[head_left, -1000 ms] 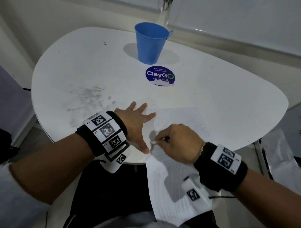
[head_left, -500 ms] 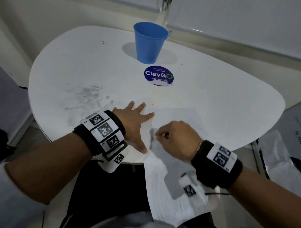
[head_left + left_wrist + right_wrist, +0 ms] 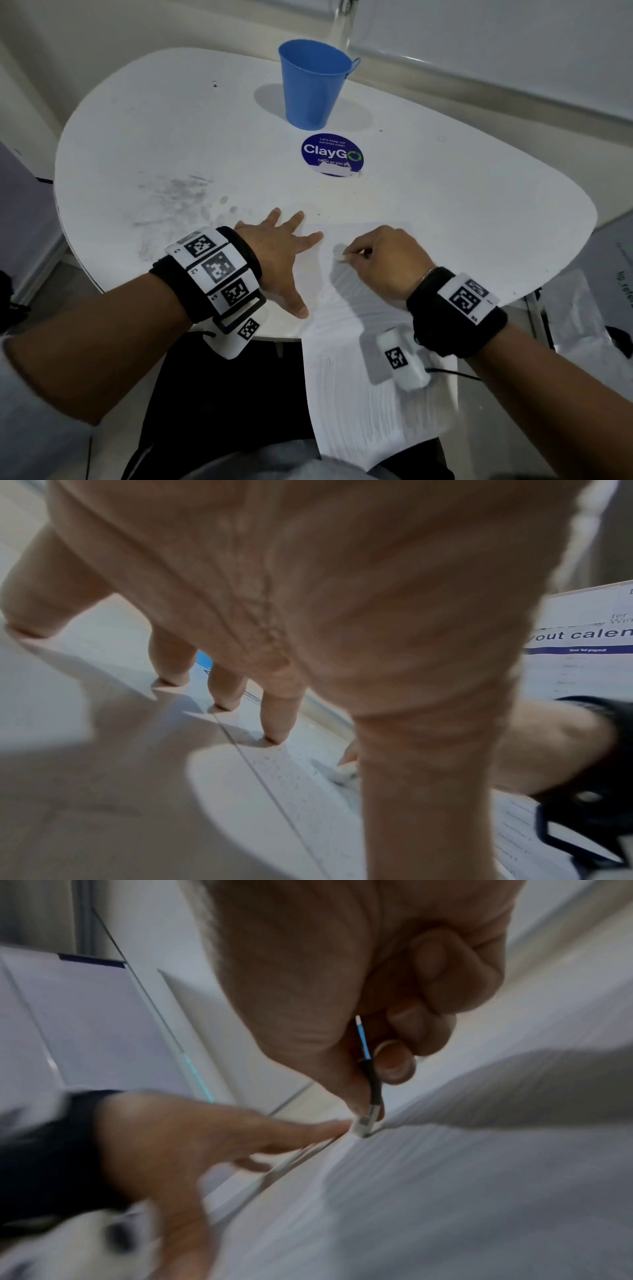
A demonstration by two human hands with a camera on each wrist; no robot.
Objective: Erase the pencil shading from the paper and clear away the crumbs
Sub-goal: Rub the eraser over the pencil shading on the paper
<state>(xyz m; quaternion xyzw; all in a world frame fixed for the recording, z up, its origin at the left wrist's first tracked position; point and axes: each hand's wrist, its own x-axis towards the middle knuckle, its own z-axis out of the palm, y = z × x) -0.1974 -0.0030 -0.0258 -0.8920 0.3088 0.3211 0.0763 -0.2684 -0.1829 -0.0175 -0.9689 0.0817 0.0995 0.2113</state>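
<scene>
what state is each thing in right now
paper: flat on table, near half hanging over the edge, still shaded
eraser: pinched, tip on paper
left hand: spread flat, pressing the paper's left edge
right hand: gripping eraser
blue cup: upright

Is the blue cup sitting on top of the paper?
No, the blue cup stands on the bare table far behind the paper, past the round sticker.

Cup [image 3: 313, 85] near the table's [image 3: 462, 212] far edge, sticker [image 3: 332, 155] just before it, paper [image 3: 363, 342] overhanging the near edge, left hand [image 3: 277, 260] on its left edge, right hand [image 3: 387, 263] on it
</scene>
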